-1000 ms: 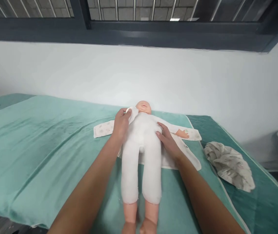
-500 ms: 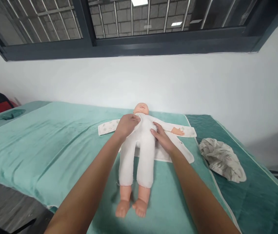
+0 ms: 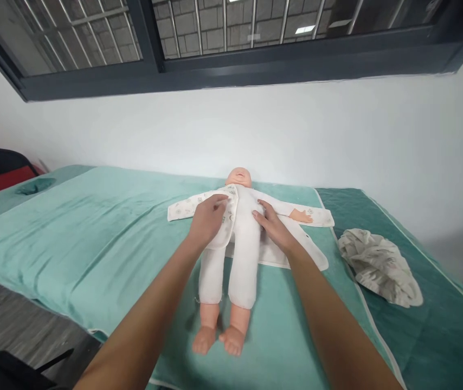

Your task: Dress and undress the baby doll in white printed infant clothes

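Observation:
A baby doll (image 3: 244, 233) in white cloth lies on its back, head toward the wall and bare feet toward me. Its arms are in the sleeves of a white printed baby shirt (image 3: 186, 207). The shirt's left front panel is laid over the doll's chest; the right panel (image 3: 310, 252) is spread flat on the bed. My left hand (image 3: 210, 219) rests on the laid-over panel, fingers slightly bent, not at its edge. My right hand (image 3: 274, 225) touches the doll's side, thumb and fingers apart and holding nothing. A doll hand sticks out of the right sleeve.
A crumpled pale printed cloth (image 3: 380, 265) lies to the right on the darker green cover (image 3: 438, 325). Light green sheet (image 3: 72, 227) covers the bed. The white wall (image 3: 154, 130) and a barred window stand behind. A black and red object (image 3: 4, 170) is at far left.
The left front panel now lies over the doll's chest and belly, and my left hand has drawn back slightly toward me. My right hand stays by the doll's side. The view has shifted a little.

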The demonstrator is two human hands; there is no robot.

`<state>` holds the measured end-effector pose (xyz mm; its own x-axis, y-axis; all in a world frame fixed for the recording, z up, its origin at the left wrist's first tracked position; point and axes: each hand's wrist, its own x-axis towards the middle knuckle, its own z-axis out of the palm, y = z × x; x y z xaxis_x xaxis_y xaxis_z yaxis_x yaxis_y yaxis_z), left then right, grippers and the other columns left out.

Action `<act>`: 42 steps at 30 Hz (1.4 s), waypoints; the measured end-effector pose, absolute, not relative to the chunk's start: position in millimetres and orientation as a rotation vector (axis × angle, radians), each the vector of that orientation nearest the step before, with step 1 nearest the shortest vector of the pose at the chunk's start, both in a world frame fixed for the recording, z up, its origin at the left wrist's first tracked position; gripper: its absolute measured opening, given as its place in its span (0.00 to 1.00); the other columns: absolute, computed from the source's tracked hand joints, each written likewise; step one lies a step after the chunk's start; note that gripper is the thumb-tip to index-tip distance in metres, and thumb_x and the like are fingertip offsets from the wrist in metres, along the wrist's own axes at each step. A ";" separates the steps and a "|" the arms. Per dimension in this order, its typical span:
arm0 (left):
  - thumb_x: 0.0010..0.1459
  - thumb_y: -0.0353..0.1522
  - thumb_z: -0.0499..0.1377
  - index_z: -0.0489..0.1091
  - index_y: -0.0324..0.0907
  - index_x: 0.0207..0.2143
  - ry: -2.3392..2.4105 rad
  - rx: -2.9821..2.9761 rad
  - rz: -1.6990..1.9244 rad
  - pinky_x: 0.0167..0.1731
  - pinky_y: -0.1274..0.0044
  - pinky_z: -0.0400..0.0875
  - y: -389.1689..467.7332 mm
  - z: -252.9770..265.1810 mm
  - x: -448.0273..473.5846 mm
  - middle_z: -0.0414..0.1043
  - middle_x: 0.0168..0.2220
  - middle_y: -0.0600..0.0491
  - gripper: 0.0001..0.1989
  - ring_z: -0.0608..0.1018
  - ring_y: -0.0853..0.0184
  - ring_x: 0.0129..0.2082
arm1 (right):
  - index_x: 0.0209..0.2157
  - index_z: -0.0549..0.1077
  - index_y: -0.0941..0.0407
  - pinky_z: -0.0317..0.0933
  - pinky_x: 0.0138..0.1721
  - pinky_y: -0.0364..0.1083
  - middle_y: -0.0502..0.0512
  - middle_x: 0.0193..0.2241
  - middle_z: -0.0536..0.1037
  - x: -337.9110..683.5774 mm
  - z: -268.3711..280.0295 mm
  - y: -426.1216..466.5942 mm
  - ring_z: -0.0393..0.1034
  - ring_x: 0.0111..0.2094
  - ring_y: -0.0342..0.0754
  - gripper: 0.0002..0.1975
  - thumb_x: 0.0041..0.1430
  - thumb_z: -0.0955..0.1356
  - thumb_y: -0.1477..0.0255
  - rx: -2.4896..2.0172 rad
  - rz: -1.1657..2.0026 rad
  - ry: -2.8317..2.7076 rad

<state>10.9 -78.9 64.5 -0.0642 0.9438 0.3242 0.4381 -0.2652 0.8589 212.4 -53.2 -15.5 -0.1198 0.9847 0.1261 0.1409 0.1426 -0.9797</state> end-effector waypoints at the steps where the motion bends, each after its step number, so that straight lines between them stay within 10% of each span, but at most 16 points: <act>1: 0.58 0.29 0.56 0.77 0.46 0.38 1.459 1.780 1.292 0.45 0.71 0.68 -72.6 62.1 12.6 0.78 0.43 0.52 0.10 0.77 0.61 0.42 | 0.65 0.54 0.52 0.51 0.66 0.53 0.59 0.67 0.56 212.1 -15.3 -53.2 0.54 0.66 0.53 0.40 0.57 0.66 0.49 -1.164 1.109 -1.463; 12: 0.63 0.33 0.50 0.76 0.44 0.33 1.314 2.307 0.881 0.36 0.73 0.69 3.8 68.5 43.3 0.78 0.33 0.49 0.15 0.78 0.60 0.33 | 0.63 0.55 0.50 0.52 0.64 0.53 0.57 0.65 0.59 209.8 -12.8 -52.9 0.56 0.64 0.53 0.37 0.58 0.67 0.51 -1.201 1.111 -1.464; 19: 0.63 0.38 0.51 0.69 0.43 0.56 1.368 2.561 0.397 0.53 0.70 0.66 22.7 94.7 84.2 0.73 0.56 0.48 0.21 0.73 0.58 0.57 | 0.50 0.61 0.48 0.64 0.49 0.49 0.51 0.46 0.72 191.8 -5.6 -56.3 0.69 0.46 0.49 0.24 0.55 0.72 0.59 -0.855 1.318 -1.085; 29: 0.50 0.25 0.58 0.67 0.46 0.44 1.025 2.896 -0.290 0.34 0.72 0.68 39.6 93.2 142.2 0.78 0.40 0.49 0.17 0.79 0.59 0.36 | 0.35 0.72 0.53 0.61 0.42 0.46 0.53 0.40 0.74 199.6 4.4 -60.7 0.67 0.43 0.49 0.13 0.44 0.71 0.76 -0.668 1.470 -1.032; 38: 0.57 0.32 0.54 0.64 0.45 0.39 0.990 2.952 -0.152 0.26 0.73 0.62 39.2 95.7 118.8 0.76 0.37 0.50 0.07 0.77 0.60 0.31 | 0.40 0.74 0.55 0.58 0.45 0.53 0.62 0.44 0.77 263.0 -16.4 -39.3 0.68 0.47 0.59 0.15 0.49 0.67 0.66 -1.776 0.423 -1.245; 42: 0.54 0.26 0.53 0.65 0.45 0.40 1.024 2.972 -0.195 0.28 0.73 0.63 34.4 94.9 117.3 0.76 0.39 0.50 0.11 0.78 0.60 0.32 | 0.37 0.75 0.55 0.57 0.37 0.50 0.62 0.35 0.78 279.9 -20.0 -39.6 0.71 0.40 0.60 0.19 0.44 0.72 0.60 -1.968 0.457 -1.225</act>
